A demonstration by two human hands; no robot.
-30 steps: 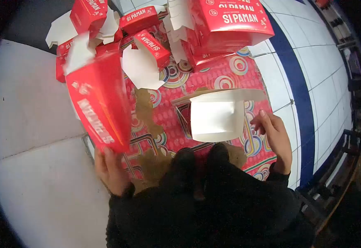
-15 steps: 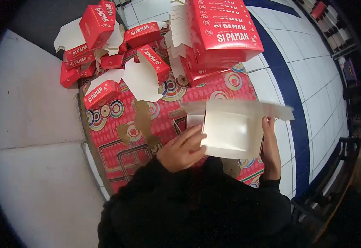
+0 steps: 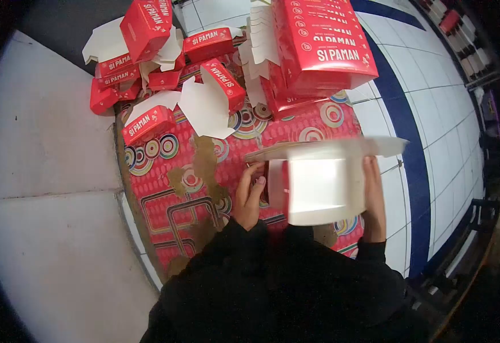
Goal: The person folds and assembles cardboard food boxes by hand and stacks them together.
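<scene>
Two hands on one carton?

Looks it. White-lined paperboard carton (image 3: 327,186) sits between them, pale interior to the camera. Right hand (image 3: 374,191) lies along its right wall, fingers straight; thumb hidden, can't tell if it pinches.

And the left?

Left hand (image 3: 248,197) is at the left end, fingers curled, thumb apart. Can't tell if it's pinching board or just touching.

Why hold it like that?

My guess: flat fingers brace the thin wall, curled ones steady the other end. Upper flap (image 3: 341,147) is blurred.

Under the grip?

Red circle-print mat (image 3: 147,191), brown worn patches (image 3: 205,163). Probably keeps cartons off the floor.

Further out?

Ahead of the left hand, a "SI PAMAN" carton (image 3: 148,124); just right of that, an opened carton (image 3: 204,108), white flaps out. Loose heap (image 3: 145,31) beyond. Ahead of the held one, a red nested stack (image 3: 333,57), flaps all leftward, likely nested to save room. Right of the right hand: white tiles (image 3: 455,154), dark blue stripe (image 3: 415,188).
</scene>
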